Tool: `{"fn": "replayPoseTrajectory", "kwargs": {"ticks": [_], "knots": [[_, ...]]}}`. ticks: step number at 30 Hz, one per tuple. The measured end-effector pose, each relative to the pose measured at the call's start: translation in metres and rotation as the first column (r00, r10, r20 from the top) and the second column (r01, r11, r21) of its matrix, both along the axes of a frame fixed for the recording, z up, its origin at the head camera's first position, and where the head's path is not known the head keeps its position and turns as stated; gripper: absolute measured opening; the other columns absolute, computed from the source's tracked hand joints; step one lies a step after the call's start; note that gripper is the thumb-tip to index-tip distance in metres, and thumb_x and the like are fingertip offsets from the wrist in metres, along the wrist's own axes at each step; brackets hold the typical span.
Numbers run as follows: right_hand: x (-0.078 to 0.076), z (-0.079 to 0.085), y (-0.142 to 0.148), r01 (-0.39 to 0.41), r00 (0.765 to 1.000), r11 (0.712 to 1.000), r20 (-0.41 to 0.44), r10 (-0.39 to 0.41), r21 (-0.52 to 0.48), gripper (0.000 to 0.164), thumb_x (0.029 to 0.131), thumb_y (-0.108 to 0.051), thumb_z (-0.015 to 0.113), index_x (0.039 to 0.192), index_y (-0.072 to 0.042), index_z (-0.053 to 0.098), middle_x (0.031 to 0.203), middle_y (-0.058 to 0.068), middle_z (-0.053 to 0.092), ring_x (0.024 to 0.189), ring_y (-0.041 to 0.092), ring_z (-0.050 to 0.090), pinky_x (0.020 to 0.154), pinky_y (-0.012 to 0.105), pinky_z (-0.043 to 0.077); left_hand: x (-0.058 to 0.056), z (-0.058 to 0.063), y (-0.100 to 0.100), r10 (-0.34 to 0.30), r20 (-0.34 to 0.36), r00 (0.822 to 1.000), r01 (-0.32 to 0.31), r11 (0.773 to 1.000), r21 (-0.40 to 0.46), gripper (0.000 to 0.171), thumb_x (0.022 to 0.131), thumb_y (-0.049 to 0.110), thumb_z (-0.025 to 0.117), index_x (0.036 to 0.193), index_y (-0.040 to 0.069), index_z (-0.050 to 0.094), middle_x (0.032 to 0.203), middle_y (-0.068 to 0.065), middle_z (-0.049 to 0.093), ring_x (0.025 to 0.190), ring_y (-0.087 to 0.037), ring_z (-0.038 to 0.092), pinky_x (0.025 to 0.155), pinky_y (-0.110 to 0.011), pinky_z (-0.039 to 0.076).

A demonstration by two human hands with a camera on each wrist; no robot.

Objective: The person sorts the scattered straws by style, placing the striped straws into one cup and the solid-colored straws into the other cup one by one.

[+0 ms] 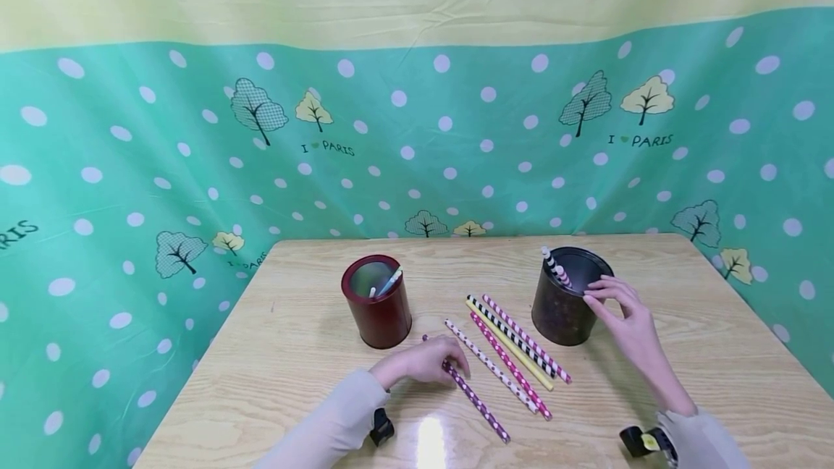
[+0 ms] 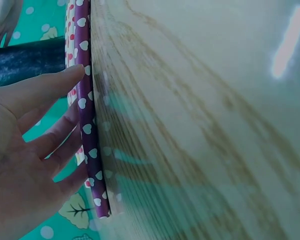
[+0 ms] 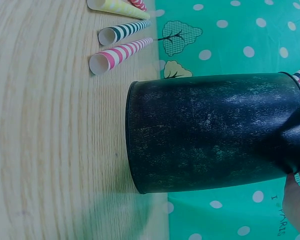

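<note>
My left hand (image 1: 435, 359) is low over the table, thumb and fingers about a purple paper straw (image 1: 478, 402) with white hearts. In the left wrist view the thumb tip overlaps this straw (image 2: 86, 127), and the other fingers reach behind it. My right hand (image 1: 628, 317) holds the near right rim of a black can (image 1: 559, 315) between thumb and fingers. Black-and-white and pink-and-white striped straws (image 1: 554, 265) lean inside that can. The can's dark side (image 3: 215, 132) fills the middle of the right wrist view, with fingertips at its rim.
Between the hands lie several paper straws: white with dots (image 1: 490, 364), pink dotted (image 1: 511, 368), yellow (image 1: 531, 370), black striped (image 1: 511, 335) and pink striped (image 1: 526, 339). A dark red can (image 1: 381, 320) with straws inside stands left. A green dotted curtain (image 1: 384, 165) hangs behind the table.
</note>
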State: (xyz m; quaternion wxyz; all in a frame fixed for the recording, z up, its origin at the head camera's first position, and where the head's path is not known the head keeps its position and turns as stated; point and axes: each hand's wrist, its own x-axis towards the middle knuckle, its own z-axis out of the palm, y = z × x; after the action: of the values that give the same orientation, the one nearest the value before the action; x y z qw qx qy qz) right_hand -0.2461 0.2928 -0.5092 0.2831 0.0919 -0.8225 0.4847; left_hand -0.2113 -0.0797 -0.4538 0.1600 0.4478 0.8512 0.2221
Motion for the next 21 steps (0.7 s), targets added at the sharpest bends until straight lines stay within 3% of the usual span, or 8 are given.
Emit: {"fn": "replayPoseTrajectory", "kwargs": {"ticks": [21], "knots": [[-0.0007,-0.001,0.0003,-0.019,1.0,1.0,-0.015,0.019,-0.015,0.013,0.08,-0.013,0.065,0.092,-0.017,0.066,0.111,-0.005,0.054,0.117,0.009,0.037,0.096,0.013,0.026,0.0043,-0.0044,0.0053,0.066,-0.108,0.992,-0.077,0.991,-0.107,0.015,0.068,0.016,0.073,0.081,0.022,0.069,0.077,0.015,0.046,0.076,0.002,0.035,0.072,-0.014,0.026]]}}
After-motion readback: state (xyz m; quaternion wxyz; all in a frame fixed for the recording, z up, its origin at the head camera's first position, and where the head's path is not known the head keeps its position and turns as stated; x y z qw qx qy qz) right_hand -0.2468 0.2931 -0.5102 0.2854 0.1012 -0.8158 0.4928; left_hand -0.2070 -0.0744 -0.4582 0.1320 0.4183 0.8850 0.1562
